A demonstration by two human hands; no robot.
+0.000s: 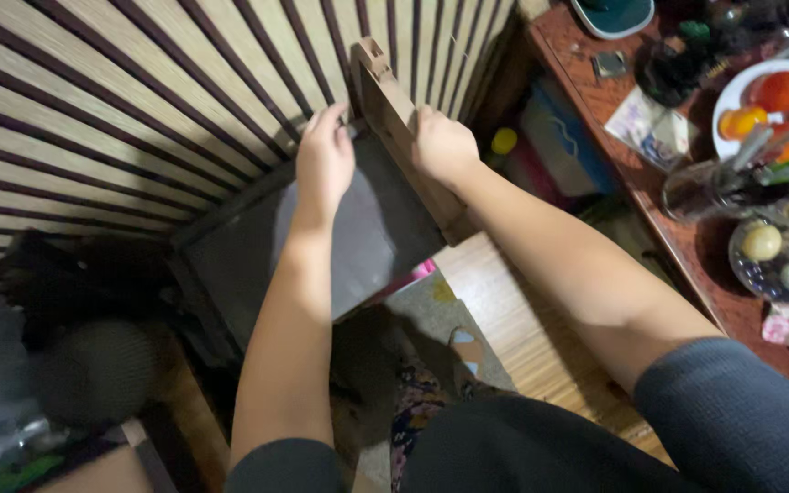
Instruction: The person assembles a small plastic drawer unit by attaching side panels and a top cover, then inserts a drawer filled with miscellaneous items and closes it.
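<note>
A large framed panel with a dark grey face (367, 242) leans against a wall of pale slats with dark strips (120, 100). Its brown wooden frame (394, 119) rises along the right side. My right hand (442, 146) grips that wooden edge near the top. My left hand (323, 160) rests with fingers curled at the panel's upper edge, beside the frame's top corner. Both forearms reach forward over the panel.
A reddish table (678, 228) on the right carries a white plate of tomatoes (778, 96), a glass jar with utensils (705, 187) and a glass bowl (778, 256). Dark bags (66, 365) lie at lower left. A wooden floor (513, 338) and patterned mat (431, 315) lie below.
</note>
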